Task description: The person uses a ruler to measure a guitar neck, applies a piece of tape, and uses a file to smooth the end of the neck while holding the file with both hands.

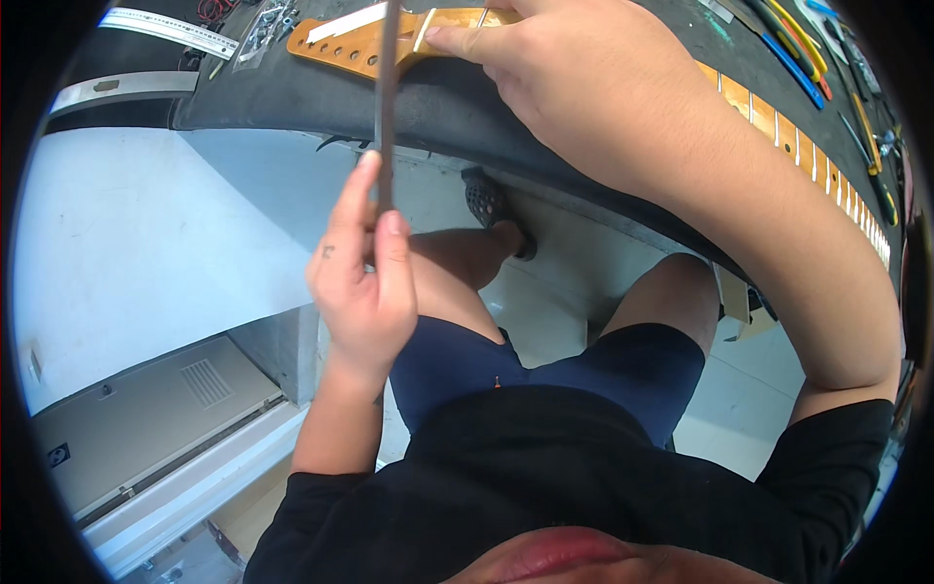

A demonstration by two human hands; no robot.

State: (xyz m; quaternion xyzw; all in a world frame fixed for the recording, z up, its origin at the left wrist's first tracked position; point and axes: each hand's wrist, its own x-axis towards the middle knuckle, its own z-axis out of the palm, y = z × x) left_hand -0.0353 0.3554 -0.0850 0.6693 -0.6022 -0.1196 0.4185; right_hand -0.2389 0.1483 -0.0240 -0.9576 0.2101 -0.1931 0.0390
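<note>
A glossy amber guitar neck [413, 66] lies along the bench, its headstock toward the left with a row of tuner holes. A white strip [347, 23] lies on the headstock. My right hand [574, 83] is closed over the neck, its index fingertip against the pale nut [424, 31]; the other fingers are mostly hidden. Pinched between the fingers and thumb of my left hand [365, 287] is a thin, flat grey metal bar [384, 117]. It stands on edge toward the camera and passes in front of the headstock; its exact kind cannot be told.
The dark bench mat [263, 88] curves along the far side. A metal ruler [170, 29] and a bag of small hardware [265, 34] lie at the far left. Coloured-handled tools [793, 63] crowd the far right. A white cabinet panel [156, 234] stands at my left.
</note>
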